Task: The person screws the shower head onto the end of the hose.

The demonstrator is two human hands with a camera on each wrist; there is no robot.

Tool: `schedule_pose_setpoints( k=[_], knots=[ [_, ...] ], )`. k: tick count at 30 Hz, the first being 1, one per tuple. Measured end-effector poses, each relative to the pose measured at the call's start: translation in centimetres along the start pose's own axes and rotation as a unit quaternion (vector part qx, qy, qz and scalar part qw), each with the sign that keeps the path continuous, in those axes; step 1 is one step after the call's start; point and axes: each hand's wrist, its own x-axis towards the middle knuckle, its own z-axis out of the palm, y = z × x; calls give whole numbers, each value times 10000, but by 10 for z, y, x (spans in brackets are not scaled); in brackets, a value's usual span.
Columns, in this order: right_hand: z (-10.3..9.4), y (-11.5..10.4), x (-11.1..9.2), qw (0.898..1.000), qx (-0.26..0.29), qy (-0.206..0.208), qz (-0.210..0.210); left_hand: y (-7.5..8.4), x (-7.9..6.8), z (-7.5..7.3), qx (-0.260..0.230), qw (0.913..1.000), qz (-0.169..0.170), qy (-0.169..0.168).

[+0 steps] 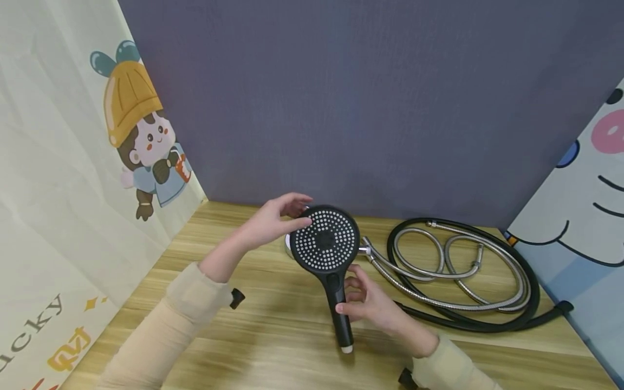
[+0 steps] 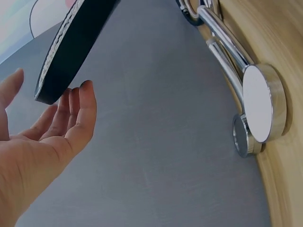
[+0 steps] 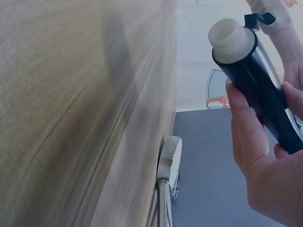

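A black handheld shower head (image 1: pixel 324 238) is held above the table, its round nozzle face toward the head camera and its handle pointing down. My right hand (image 1: pixel 368 303) grips the handle, thumb on one side and fingers round the other. In the right wrist view the handle (image 3: pixel 260 80) ends in a whitish connector (image 3: pixel 231 40). My left hand (image 1: pixel 273 219) is at the upper left rim, thumb overlapping the nozzle face in the head view. The left wrist view shows that hand (image 2: pixel 52 151) spread, fingertips close at the rim and thumb apart from it.
Chrome shower heads (image 2: pixel 258 104) lie on the wooden table (image 1: pixel 273 325) behind the black one, mostly hidden in the head view. Coiled silver metal hoses (image 1: pixel 429 303) and a black hose (image 1: pixel 533 276) lie at right. A grey-blue panel (image 1: pixel 365 108) stands at the back.
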Motion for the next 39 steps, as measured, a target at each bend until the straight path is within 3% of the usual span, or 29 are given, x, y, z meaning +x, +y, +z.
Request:
schedule_pose_setpoints(
  k=[7, 19, 30, 39],
  knots=[
    [-2, -1, -3, 9994, 233, 218, -159, -4, -10, 4, -863, 9962, -112, 18],
    [-4, -7, -5, 9986, 247, 431, -181, -15, -27, 19, -1492, 9880, -180, 357],
    [-5, -14, -4, 9953, 270, 687, -624, -23, -47, 37, -1825, 9810, -194, 636],
    [-7, -19, -4, 9931, 285, 962, -612, -28, -57, 58, -2482, 9651, -300, 783]
  ],
)
